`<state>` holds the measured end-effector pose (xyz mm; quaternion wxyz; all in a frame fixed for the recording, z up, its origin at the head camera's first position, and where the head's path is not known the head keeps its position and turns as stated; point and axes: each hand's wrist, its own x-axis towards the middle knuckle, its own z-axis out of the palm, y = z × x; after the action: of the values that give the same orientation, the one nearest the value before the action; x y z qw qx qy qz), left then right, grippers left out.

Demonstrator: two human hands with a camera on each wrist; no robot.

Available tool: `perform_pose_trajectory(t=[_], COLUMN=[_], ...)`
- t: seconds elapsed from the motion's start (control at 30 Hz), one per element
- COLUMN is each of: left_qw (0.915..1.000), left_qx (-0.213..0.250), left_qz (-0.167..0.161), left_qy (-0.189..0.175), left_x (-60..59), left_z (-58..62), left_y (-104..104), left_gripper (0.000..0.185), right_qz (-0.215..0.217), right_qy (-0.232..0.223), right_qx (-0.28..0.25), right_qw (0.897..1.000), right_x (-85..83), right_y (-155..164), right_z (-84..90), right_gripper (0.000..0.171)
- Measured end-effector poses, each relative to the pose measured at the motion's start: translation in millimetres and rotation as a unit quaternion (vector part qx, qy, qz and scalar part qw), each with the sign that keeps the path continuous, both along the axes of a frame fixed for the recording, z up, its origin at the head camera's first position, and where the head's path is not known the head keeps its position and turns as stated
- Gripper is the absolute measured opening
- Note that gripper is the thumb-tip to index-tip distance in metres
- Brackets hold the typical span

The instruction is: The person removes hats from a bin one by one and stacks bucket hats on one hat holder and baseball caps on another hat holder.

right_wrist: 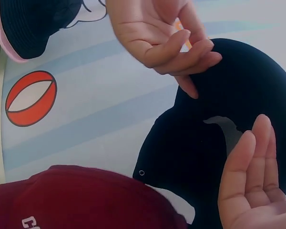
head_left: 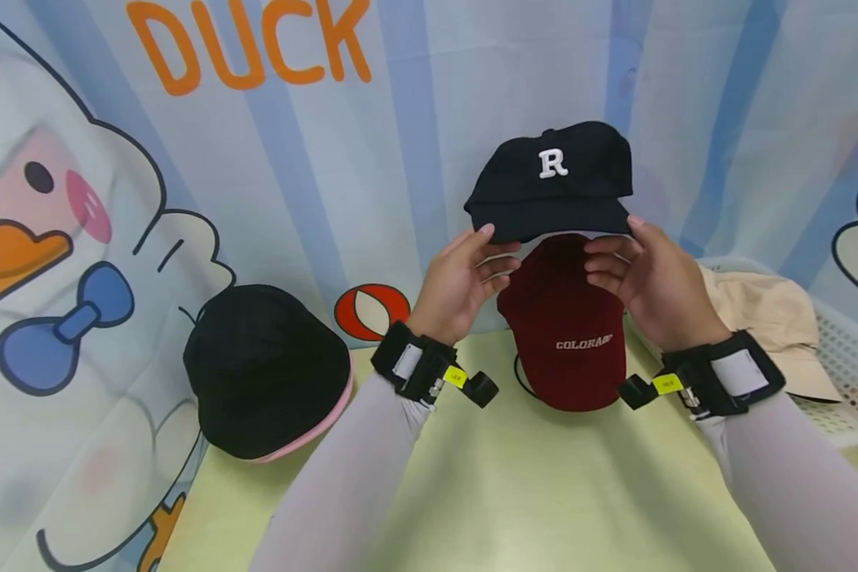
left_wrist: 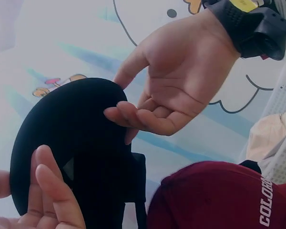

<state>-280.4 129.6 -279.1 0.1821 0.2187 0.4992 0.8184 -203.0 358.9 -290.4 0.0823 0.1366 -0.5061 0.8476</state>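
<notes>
A black baseball cap [head_left: 579,171] with a white letter R on its front is held up above a dark red cap [head_left: 572,342] lettered COLORADO. My left hand [head_left: 459,282] pinches the left end of the black cap's brim, thumb on the upper side and fingers underneath. At the brim's right end, my right hand [head_left: 661,286] grips it the same way. In the left wrist view, the underside of the black brim [left_wrist: 69,112] spans between both hands. The dark red cap [right_wrist: 81,198] also shows low in the right wrist view.
A black bucket hat [head_left: 260,369] with a pink edge sits on the left of the pale table [head_left: 472,492]. To the right, a white plastic basket [head_left: 854,342] contains a cream cap [head_left: 765,318]. A printed curtain [head_left: 415,143] hangs close behind.
</notes>
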Motion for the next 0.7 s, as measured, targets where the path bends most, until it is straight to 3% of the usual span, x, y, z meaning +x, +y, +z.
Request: perform_pose_trajectory(t=[0.37, 0.7], left_qw=[0.999, 0.9972], left_qx=[-0.021, -0.056], left_qz=[-0.001, 0.006], left_qy=[-0.039, -0.049], left_x=[-14.9, -16.5], left_z=[-27.7, -42.0], left_y=[17.8, 30.1], left_gripper=[0.014, 0.013], right_qz=[-0.008, -0.006], right_qy=[-0.032, -0.057], right_qx=[-0.057, -0.086], right_qw=[0.998, 0.995], right_x=[-13.4, -18.4], right_y=[12.2, 20.3], right_z=[-18.5, -31.6], right_gripper=[0.022, 0.013])
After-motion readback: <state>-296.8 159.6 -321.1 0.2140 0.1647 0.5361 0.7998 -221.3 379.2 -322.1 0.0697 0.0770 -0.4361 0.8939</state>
